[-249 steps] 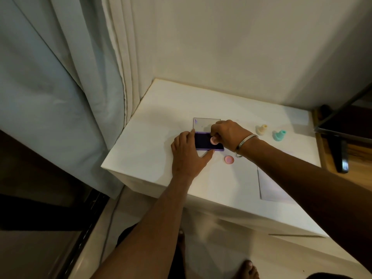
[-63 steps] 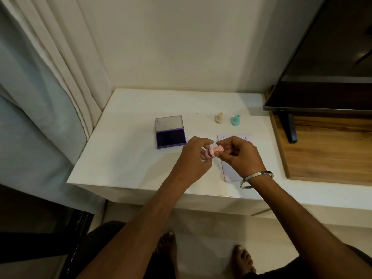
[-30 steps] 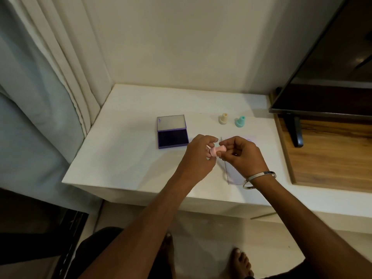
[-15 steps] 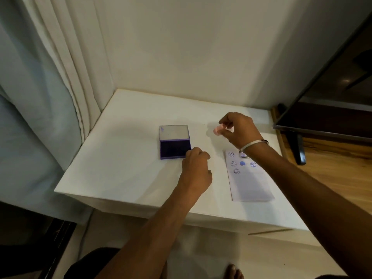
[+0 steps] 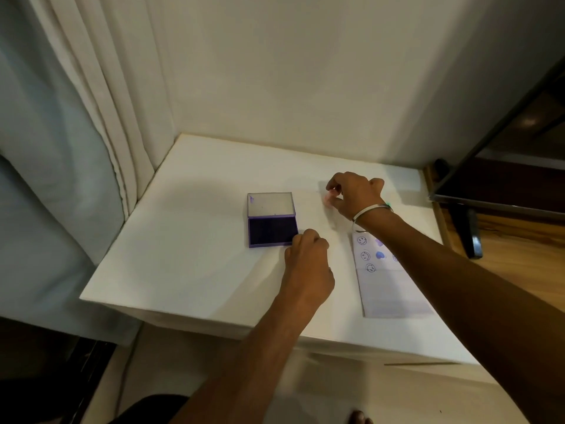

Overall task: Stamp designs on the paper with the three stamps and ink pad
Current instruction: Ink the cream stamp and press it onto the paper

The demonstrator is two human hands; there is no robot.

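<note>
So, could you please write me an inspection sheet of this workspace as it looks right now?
Surface: white table, matte.
Job's things: purple ink pad open, lid back; white paper sheet with blue smiley prints; small pink stamp.
Clutter: nothing seen.
Grippers: right hand pinches the pink stamp; left hand curled beside the ink pad, contents hidden.
Cables: nothing seen.
Surroundings: pale curtain, dark TV screen, wooden shelf.

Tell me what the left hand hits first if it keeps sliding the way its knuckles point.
Probably the ink pad: the left hand rests on the table with curled fingers aimed up-left, right at the pad's near right corner. Whether they already touch is unclear.
</note>
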